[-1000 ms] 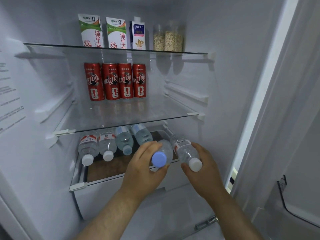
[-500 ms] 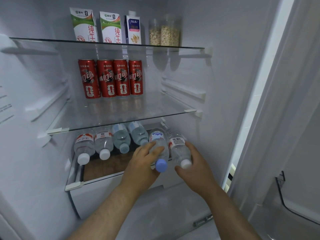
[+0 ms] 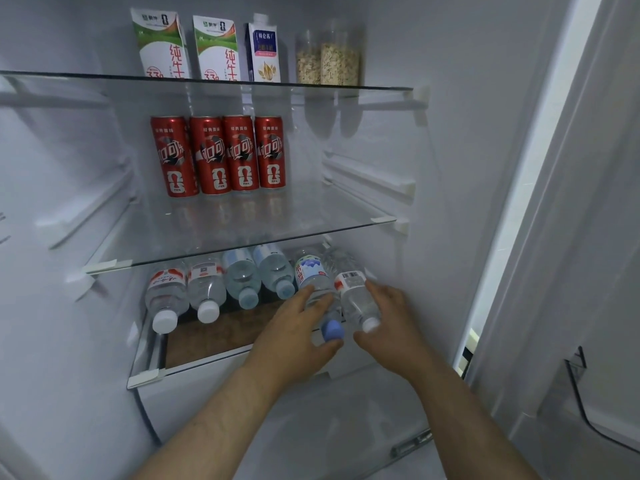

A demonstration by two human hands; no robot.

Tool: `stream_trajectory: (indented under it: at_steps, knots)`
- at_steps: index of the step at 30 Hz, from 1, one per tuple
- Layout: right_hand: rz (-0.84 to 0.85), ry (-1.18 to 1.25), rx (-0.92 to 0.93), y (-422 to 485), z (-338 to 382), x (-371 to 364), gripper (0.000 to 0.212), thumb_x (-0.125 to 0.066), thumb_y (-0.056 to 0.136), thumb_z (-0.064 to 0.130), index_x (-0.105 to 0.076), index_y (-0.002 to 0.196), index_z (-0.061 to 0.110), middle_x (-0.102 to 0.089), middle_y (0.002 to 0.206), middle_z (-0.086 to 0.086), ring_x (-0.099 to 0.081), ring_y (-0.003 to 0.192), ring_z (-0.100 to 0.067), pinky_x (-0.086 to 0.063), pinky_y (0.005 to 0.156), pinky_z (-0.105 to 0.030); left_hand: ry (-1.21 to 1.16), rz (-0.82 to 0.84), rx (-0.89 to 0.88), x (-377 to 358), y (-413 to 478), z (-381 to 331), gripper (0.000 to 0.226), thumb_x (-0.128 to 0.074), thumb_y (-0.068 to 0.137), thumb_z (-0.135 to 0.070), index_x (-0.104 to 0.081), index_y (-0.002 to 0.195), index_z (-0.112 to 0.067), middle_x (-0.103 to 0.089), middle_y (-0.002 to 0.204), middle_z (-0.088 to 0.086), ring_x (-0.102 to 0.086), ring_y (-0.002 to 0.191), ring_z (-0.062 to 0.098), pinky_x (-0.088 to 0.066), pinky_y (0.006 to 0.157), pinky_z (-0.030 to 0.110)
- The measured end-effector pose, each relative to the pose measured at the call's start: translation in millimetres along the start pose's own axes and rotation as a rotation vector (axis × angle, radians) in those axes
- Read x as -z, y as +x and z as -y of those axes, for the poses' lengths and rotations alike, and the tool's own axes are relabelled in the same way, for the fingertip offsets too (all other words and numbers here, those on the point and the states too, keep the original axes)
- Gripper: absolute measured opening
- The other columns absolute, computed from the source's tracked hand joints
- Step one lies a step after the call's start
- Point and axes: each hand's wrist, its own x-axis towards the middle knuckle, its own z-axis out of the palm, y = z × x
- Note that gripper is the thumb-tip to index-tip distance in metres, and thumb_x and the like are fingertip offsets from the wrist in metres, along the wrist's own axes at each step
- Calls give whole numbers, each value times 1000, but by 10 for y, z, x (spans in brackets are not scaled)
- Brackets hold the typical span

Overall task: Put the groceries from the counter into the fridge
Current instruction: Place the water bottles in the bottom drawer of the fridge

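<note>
Gripping btls — L hand (image 3: 294,337) on blue-cap bottle (image 3: 313,277), R hand (image 3: 391,323) on white-cap bottle (image 3: 358,303) — both pushed deeper.

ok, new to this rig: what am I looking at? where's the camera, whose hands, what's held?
No robot here: a person wears one wide-angle camera on the head, looking down at their own bare hands inside an open fridge. The left hand grips a blue-cap bottle, the right hand a white-cap bottle, both at the bottom shelf, right of four more bottles. Cans stand on the middle shelf; cartons and jars on the top shelf.
</note>
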Motion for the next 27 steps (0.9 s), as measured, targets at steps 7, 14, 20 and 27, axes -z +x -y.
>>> stream_trajectory:
  at_steps: [7, 14, 20, 27]
  knots:
    - [20, -66, 24, 219, 37, 90, 77, -77, 73, 10, -44, 140, 27, -49, 126, 4, -54, 109, -13, -44, 88, -23, 266, 21, 38, 125, 210, -45, 77, -55, 82, -70, -30, 149, -41, -25, 160, -7, -28, 142, 20, -23, 114, 37]
    - [48, -74, 43, 393, 60, 70, 64, -74, 77, 7, -51, 136, 19, -58, 122, 3, -57, 112, -18, -45, 93, -26, 270, 48, 101, 250, 382, -29, 80, -60, 80, -66, -35, 148, -31, -39, 153, -10, -34, 134, 19, -24, 109, 32]
    - [143, -135, -1, 657, 19, 69, 74, -71, 82, 12, -39, 149, 19, -51, 143, -4, -52, 124, -22, -42, 104, -29, 300, 94, 127, 298, 556, 14, 78, -62, 76, -69, -43, 143, -33, -47, 146, -10, -38, 131, 19, -23, 107, 32]
    - [164, -93, -37, 867, 20, 27, 76, -67, 84, 14, -35, 152, 26, -51, 143, -3, -53, 123, -20, -45, 99, -29, 324, 130, 151, 361, 742, 120, 77, -61, 75, -72, -46, 141, -34, -52, 142, -8, -40, 131, 21, -24, 111, 37]
